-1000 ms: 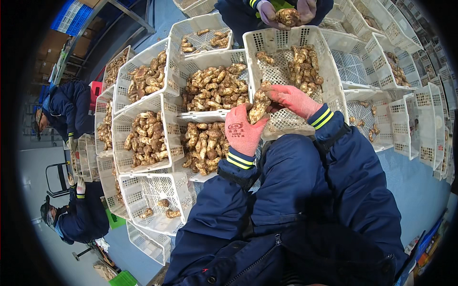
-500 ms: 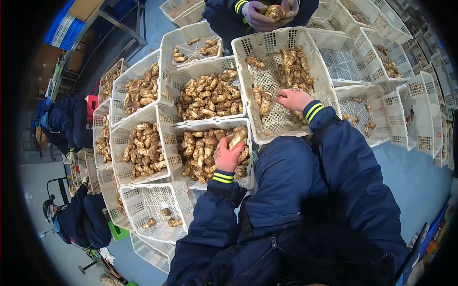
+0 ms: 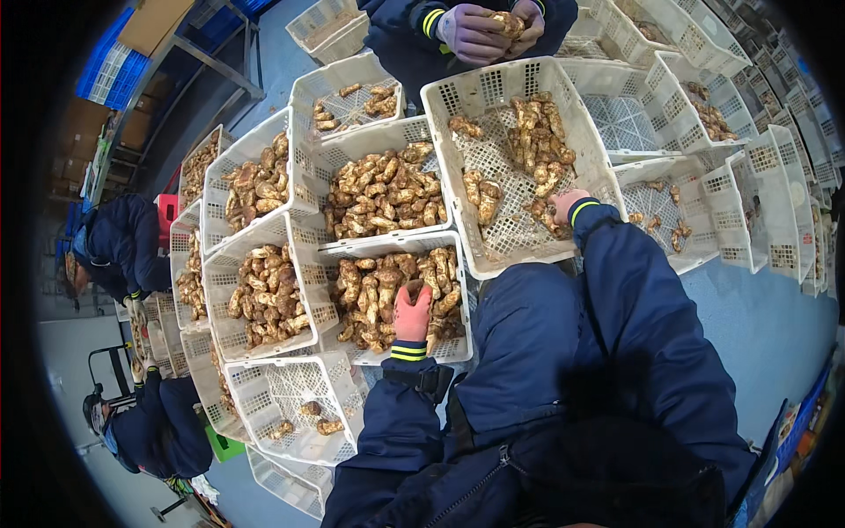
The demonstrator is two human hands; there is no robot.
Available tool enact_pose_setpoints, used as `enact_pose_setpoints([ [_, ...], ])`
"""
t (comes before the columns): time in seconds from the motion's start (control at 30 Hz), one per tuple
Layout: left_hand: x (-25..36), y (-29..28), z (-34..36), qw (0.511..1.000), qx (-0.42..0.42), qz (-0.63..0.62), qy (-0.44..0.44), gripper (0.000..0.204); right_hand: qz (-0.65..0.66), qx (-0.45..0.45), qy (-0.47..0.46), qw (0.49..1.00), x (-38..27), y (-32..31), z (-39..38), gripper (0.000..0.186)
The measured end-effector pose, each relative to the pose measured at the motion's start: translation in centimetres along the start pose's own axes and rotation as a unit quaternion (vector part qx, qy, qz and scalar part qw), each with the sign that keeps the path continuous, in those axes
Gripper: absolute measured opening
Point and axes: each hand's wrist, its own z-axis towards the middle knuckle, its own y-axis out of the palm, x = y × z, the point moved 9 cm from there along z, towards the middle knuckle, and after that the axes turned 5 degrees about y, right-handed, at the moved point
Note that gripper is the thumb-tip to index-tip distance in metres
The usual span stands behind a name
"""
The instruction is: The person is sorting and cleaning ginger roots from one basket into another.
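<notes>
My left hand (image 3: pixel 412 315), in a pink glove, is low over a white crate (image 3: pixel 465 327) full of brown-and-cream mushrooms (image 3: pixel 370 295). Its thumb and fingers are apart, with a dark gap between them; no mushroom is plainly held. Inside the larger white crate (image 3: pixel 493 257) in front of me, my right hand (image 3: pixel 570 205) reaches down at the right side. Its fingers are closed around a mushroom (image 3: pixel 547 216), partly hidden by the hand. More mushrooms form a long pile (image 3: pixel 537 132) there, and a few lie apart at the left (image 3: pixel 482 195).
Several more crates surround these, including a full one (image 3: pixel 384 189) behind my left hand and a sparse one (image 3: pixel 290 387) nearer me. Across from me, a person's gloved hands (image 3: pixel 480 33) hold a mushroom. Two people (image 3: pixel 158 422) work at far left. Blue floor (image 3: pixel 757 326) shows at right.
My left hand has lowered slightly, and the mushroom that stood at its fingertips is no longer raised. My right hand has moved right, from the loose mushrooms at the left to the pile's near end.
</notes>
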Motion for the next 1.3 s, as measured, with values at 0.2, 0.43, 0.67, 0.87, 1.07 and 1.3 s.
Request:
enact_pose_setpoints([
  [0.2,1.3,1.1,0.7,0.997,-0.009,-0.081,-0.010,0.034,-0.080,0.098,0.056,0.990,-0.2,0.9,1.5,0.028],
  [0.43,0.7,1.8,1.0,0.987,-0.031,-0.154,-0.023,0.029,-0.185,0.092,0.032,0.978,-0.5,1.7,2.9,0.028],
  [0.67,0.5,2.2,1.2,0.986,-0.038,-0.162,-0.028,0.029,-0.079,0.146,0.054,0.985,-0.5,0.1,1.1,0.028],
  [0.87,2.0,2.2,1.3,0.991,-0.034,-0.129,-0.012,0.027,-0.144,0.118,-0.017,0.982,-1.6,0.6,1.2,0.033],
  [1.07,3.7,1.9,1.2,0.996,-0.040,-0.077,0.024,0.027,-0.084,0.063,0.039,0.994,-1.3,-1.1,-0.2,0.036],
  [1.3,6.9,2.1,0.7,0.982,-0.047,-0.177,0.034,0.025,0.290,0.200,-0.088,0.932,-3.2,-12.7,-7.5,0.048],
])
